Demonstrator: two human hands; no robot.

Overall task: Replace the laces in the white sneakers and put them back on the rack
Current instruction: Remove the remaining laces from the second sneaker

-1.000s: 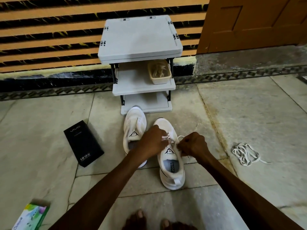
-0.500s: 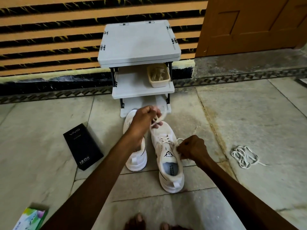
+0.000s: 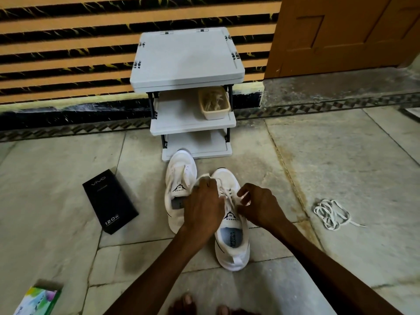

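Note:
Two white sneakers stand side by side on the floor in front of a grey three-shelf rack point(image 3: 188, 55). The left sneaker point(image 3: 179, 176) has no lace in its eyelets. The right sneaker point(image 3: 231, 244) is laced partway. My left hand point(image 3: 203, 208) grips one end of the white lace point(image 3: 228, 196) over the gap between the shoes. My right hand point(image 3: 259, 205) pinches the other lace end at the right sneaker's tongue. A loose bundle of white lace point(image 3: 330, 213) lies on the floor to the right.
A beige tray point(image 3: 214, 110) holding laces sits on the rack's middle shelf. A black box point(image 3: 110, 201) lies on the floor to the left, a colourful box point(image 3: 38, 301) at the bottom left. My toes point(image 3: 188, 303) show at the bottom edge. A wooden door point(image 3: 345, 30) is behind.
My left hand had pulled the lace up and away towards the rack, then came back down beside the right sneaker. My right hand stayed at the tongue, still pinching its end.

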